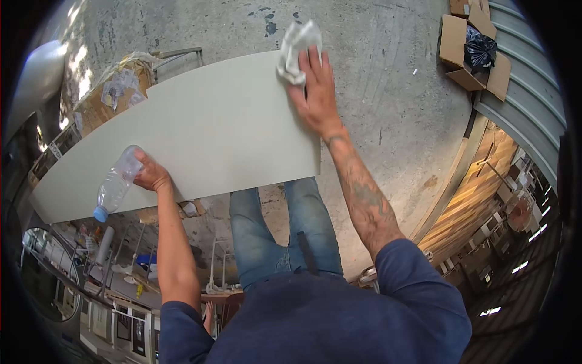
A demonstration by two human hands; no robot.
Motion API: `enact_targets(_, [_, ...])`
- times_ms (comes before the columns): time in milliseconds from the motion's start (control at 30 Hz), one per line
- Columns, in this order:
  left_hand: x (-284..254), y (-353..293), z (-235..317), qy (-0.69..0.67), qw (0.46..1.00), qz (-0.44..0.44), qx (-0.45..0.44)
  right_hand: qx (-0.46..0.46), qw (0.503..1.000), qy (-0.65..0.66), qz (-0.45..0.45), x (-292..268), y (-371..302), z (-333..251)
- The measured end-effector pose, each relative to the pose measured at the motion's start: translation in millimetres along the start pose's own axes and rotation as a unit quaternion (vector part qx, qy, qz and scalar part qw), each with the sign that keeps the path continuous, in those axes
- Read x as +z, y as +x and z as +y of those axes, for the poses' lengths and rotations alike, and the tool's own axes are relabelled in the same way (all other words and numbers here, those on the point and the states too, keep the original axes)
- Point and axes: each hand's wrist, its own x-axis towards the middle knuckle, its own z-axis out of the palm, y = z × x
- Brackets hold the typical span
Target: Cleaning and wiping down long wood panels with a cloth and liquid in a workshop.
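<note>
A long pale grey-white panel [200, 121] stretches in front of my legs, its far edge looking curved in this wide view. Near its left end, my left hand [151, 172] grips the bottom end of a clear plastic bottle [115, 187]. The bottle is tilted, with its blue cap toward the lower left over the panel's near edge. At the far right corner, my right hand [316, 91] holds a crumpled white cloth [298, 45] under its fingers. Part of the cloth hangs past the panel's edge. What lies beneath my right palm is hidden.
Beyond the panel's left side stands a cardboard box [97, 112] with plastic wrapping, near a metal frame [176, 54]. An open carton [454, 39] with a black bag sits at the far right by a corrugated metal wall [527, 73]. A standing fan [519, 212] is farther right.
</note>
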Motion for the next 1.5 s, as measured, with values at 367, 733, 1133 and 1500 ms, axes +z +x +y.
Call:
enact_targets(367, [-2, 7, -12, 0.039, 0.998, -0.012, 0.045, 0.081, 0.97, 0.212, -0.089, -14, -16, 1])
enact_targets(733, [2, -1, -4, -0.006, 1.0, -0.031, -0.001, 0.295, 0.866, 0.383, 0.125, -3, -109, -15])
enact_targets(1133, [4, 2, -8, 0.001, 0.998, -0.066, 0.014, 0.318, 0.883, 0.344, 0.004, 5, 31, 29])
enact_targets(1500, [-4, 7, -23, 0.002, 0.999, -0.031, 0.041, 0.341, 0.835, 0.431, -0.005, 6, 4, 14])
